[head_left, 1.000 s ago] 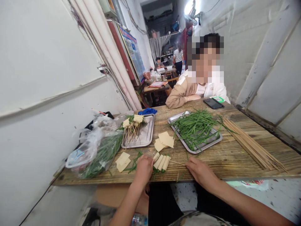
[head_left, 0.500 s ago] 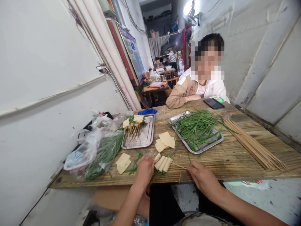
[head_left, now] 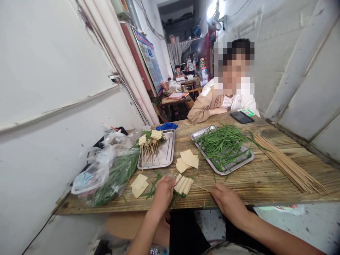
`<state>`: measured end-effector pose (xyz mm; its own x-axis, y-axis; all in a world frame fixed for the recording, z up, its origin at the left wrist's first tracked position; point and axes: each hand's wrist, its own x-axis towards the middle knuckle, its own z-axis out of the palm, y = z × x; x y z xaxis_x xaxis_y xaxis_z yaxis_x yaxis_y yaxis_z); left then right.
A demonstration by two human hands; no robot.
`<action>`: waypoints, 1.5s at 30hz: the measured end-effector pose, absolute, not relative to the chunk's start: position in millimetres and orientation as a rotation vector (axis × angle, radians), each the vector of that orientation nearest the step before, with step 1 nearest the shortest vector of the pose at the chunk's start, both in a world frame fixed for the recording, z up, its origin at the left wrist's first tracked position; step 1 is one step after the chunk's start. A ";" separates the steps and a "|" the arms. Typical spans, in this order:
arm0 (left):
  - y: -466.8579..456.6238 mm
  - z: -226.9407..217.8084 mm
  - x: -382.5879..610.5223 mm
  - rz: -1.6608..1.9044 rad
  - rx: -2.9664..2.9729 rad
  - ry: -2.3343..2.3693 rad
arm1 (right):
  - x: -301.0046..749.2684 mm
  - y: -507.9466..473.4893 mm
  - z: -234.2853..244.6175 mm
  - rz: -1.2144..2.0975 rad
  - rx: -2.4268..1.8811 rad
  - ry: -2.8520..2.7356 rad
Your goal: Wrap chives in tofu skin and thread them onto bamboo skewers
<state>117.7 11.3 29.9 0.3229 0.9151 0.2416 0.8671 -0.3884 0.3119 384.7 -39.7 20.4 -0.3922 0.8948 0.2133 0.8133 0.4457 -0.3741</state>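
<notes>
At the near edge of the wooden table, my left hand is closed on the left end of a row of pale tofu-skin rolls wrapped around green chives. A thin bamboo skewer sticks out of the rolls to the right, and my right hand pinches its end. Loose tofu-skin squares lie left of my left hand, and more tofu-skin squares lie just beyond the rolls.
A steel tray holds finished skewers. A second tray holds loose chives. Bamboo skewers lie at the right. A plastic bag of chives sits at the left. A person leans on the far edge, beside a phone.
Both hands have stayed on the rolls and skewer, shifting only slightly. A person standing in the far background has moved left and farther off.
</notes>
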 end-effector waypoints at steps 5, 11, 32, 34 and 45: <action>14.0 34.3 114.2 0.517 2.453 1.630 | 379.8 -23.5 23.0 0.256 -1.427 -2.377; 15.7 36.2 116.7 0.499 2.437 1.637 | 376.1 -7.0 23.8 0.235 -1.447 -2.434; -13.4 -7.0 152.4 1.153 2.149 2.081 | 379.0 -8.8 9.2 0.033 -1.186 -2.407; -15.3 -11.8 153.2 1.189 2.207 2.074 | 379.9 -8.5 7.5 0.042 -1.151 -2.408; -20.0 -9.3 157.6 1.184 2.453 1.991 | 380.5 -3.9 10.7 0.237 -1.066 -2.534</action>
<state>157.6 -20.0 -9.3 0.0700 0.7660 0.6391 0.9273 -0.2861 0.2413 380.5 -3.9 10.7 -0.6400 0.7160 0.2787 0.6520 0.6981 -0.2959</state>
